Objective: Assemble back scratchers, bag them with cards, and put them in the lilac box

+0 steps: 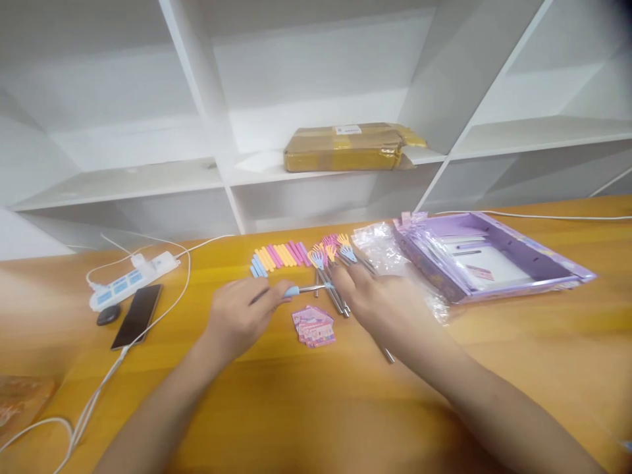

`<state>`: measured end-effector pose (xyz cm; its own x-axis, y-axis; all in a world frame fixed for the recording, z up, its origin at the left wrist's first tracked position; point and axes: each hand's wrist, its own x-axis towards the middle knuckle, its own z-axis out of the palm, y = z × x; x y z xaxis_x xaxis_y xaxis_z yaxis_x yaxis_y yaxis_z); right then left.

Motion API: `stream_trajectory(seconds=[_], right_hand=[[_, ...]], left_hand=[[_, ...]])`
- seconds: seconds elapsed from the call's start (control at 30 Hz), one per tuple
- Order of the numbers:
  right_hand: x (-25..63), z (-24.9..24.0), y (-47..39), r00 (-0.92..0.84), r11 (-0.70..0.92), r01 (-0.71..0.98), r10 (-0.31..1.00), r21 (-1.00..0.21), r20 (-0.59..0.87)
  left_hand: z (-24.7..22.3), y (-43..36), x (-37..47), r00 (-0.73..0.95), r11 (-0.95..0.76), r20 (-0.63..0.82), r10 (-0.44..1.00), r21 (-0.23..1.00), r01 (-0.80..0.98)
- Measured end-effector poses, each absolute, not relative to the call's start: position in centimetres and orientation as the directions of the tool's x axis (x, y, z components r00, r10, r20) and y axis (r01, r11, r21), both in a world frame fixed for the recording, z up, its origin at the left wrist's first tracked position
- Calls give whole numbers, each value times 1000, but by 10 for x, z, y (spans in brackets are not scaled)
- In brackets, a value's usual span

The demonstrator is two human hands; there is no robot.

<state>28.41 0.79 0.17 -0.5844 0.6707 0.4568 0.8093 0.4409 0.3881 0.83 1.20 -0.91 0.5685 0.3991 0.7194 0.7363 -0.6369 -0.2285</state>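
We see our 2 bare hands working above the wooden table (271, 408), and between them is 1 back scratcher with a blue grip (292, 291) and a thin metal rod (312, 288). Our left hand (244, 313) is closed around the blue grip, so that only its end comes out past the fingers. Our right hand (378, 296) is narrow and holds the other end, where a small blue part shows; the fingertips themselves we cannot see well. Just beside the right hand lies a group of other back scratchers (336, 299), with claw heads in blue, yellow and pink, and some of their rods pass under this hand. Behind the hands, loose grips (280, 255) in blue, yellow, pink and purple lie side by side in a row. In front of the rod we find a small overlapping pile of pink cards (316, 331). To the right, clear plastic bags (380, 243) lie near the open purple box (567, 270), which has thin rods and a pink card inside. At the left we notice a white power strip (158, 264) and a dark smartphone (138, 316). On the white shelf behind rests a taped cardboard parcel (340, 148).
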Motion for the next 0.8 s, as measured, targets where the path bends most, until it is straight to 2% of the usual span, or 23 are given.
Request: stream_trajectory(seconds=[0.17, 0.37, 0.5, 0.6, 0.8], right_hand=[[285, 3, 6, -615, 492, 789, 634, 368, 469], [293, 0, 16, -725, 725, 667, 582, 169, 368], [287, -11, 24, -744, 750, 646, 578, 140, 335], [282, -18, 29, -733, 748, 650, 569, 134, 374], [284, -8, 29, -712, 761, 635, 512, 130, 481]], left_hand=[[-8, 11, 6, 576, -664, 695, 431, -188, 723], [-3, 26, -6, 676, -749, 556, 484, -136, 648], [-4, 29, -6, 710, -701, 511, 486, -258, 665], [-10, 30, -3, 745, -688, 495, 448, -341, 641], [-18, 26, 3, 717, -693, 533, 450, -298, 656]])
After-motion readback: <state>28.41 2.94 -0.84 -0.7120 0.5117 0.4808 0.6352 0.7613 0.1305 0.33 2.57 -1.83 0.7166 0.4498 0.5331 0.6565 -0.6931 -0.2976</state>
